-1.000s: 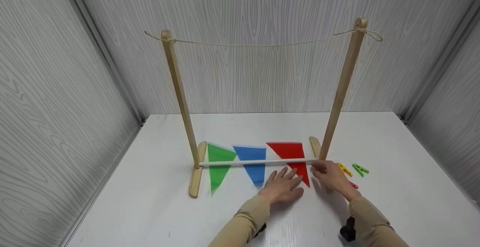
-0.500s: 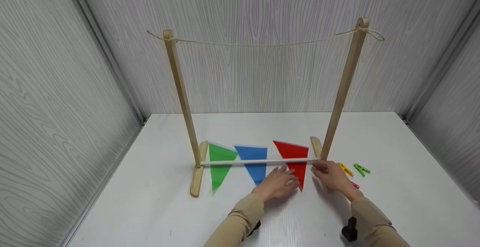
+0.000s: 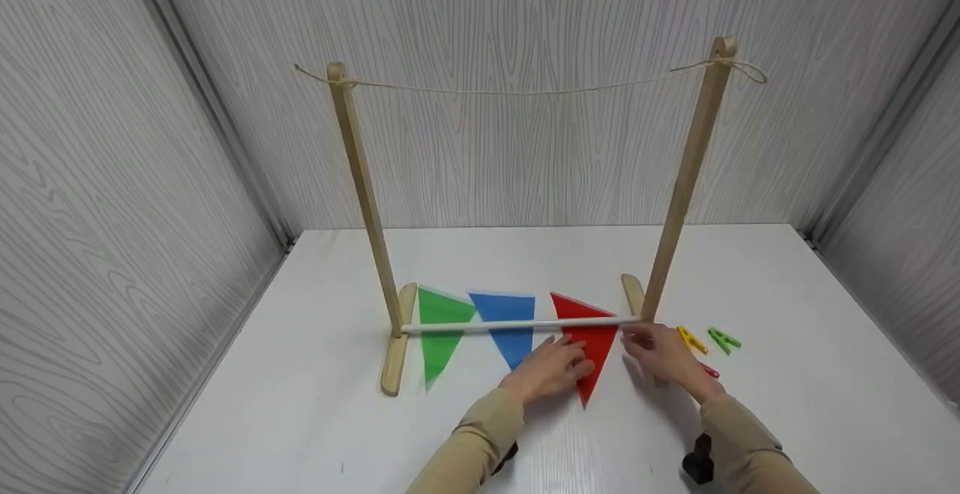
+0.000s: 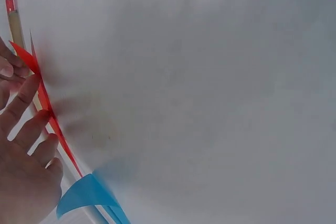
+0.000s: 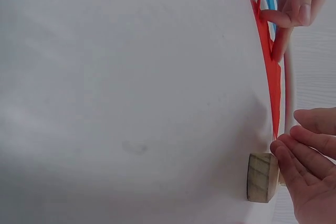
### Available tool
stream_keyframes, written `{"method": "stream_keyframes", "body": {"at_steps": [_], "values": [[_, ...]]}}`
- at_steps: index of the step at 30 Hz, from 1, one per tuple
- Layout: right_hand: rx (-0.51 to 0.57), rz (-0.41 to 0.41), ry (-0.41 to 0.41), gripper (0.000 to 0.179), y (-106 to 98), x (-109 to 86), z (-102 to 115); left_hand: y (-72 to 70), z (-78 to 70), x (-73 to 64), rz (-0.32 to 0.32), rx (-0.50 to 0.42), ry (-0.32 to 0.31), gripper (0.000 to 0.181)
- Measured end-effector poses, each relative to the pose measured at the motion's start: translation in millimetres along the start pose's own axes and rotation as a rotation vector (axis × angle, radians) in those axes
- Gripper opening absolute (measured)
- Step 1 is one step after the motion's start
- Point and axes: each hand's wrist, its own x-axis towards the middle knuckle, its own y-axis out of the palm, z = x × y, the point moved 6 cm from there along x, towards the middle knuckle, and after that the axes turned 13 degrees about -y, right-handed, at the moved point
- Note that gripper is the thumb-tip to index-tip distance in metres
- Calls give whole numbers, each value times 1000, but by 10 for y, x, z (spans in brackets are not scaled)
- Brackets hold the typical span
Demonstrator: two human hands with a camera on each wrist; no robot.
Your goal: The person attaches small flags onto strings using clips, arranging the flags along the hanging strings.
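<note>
Red flag (image 3: 598, 345) lower right of centre; left hand (image 3: 546, 371), fingers loosely spread, touching its left side; right hand (image 3: 667, 355) by right end of bar (image 3: 517, 324), can't tell if gripping; table (image 3: 270, 381) stretches lower left

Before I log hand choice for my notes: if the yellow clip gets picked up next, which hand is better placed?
Probably the right hand: it is close beside the yellow clip. The left hand is farther away, touching the red flag, and would likely have to cross past the right.
</note>
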Motion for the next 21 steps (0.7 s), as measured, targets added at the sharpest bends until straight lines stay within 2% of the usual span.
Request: {"method": "stream_keyframes", "body": {"at_steps": [3, 8, 12, 17, 21], "values": [[-3, 0, 23, 40, 11, 1, -8, -13, -8, -8, -26, -3, 13, 36], [-23, 0, 1, 40, 12, 3, 6, -38, -52, -29, -48, -8, 54, 14], [-27, 2, -24, 38, 14, 9, 17, -30, -56, -41, -35, -10, 52, 24], [-26, 9, -11, 38, 34, 25, 16, -33, -39, -49, -61, 36, 82, 37], [-41, 2, -36, 36, 57, 62, 21, -42, -12, -35, -52, 65, 80, 55]]}}
